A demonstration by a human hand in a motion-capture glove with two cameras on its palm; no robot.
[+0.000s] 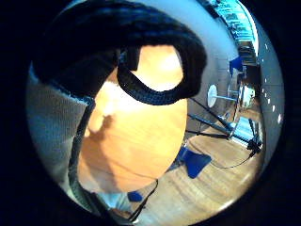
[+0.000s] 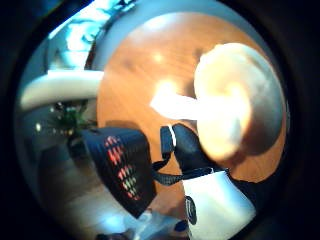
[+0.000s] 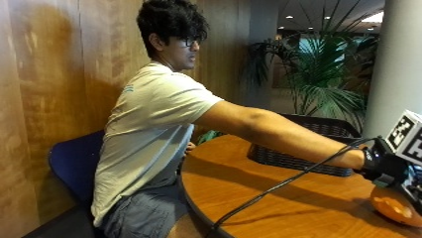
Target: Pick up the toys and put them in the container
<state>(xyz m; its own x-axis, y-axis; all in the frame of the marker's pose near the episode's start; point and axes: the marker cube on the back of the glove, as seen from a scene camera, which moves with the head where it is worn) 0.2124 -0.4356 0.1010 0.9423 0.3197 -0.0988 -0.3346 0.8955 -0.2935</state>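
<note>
Close to the outside camera, the round wooden table (image 3: 277, 198) fills the lower part of the scene, its top smooth and orange-brown. At the left a person sits on a blue chair (image 3: 69, 166) against a wood-panelled wall, the right arm stretched straight across the table. Behind the forearm stands the container (image 3: 310, 144), a dark woven basket with slatted sides, resting on the tabletop. A palm plant (image 3: 323, 74) rises beyond it. At the far right the gloved right hand (image 3: 382, 166) hangs just above the table's edge, wrist level, palm turned down. Below it lies an orange, rounded toy (image 3: 395, 208); whether it touches the table cannot be told there. From the thumb-side palm view, a mushroom-shaped toy (image 2: 235, 110), pale, with a domed cap and a short stem, sits right against the palm, and a black-gloved finger (image 2: 187, 147) curls beside its stem, so the hand appears to be grasping it. In that view the basket lies on the table, apart from the toy.
</note>
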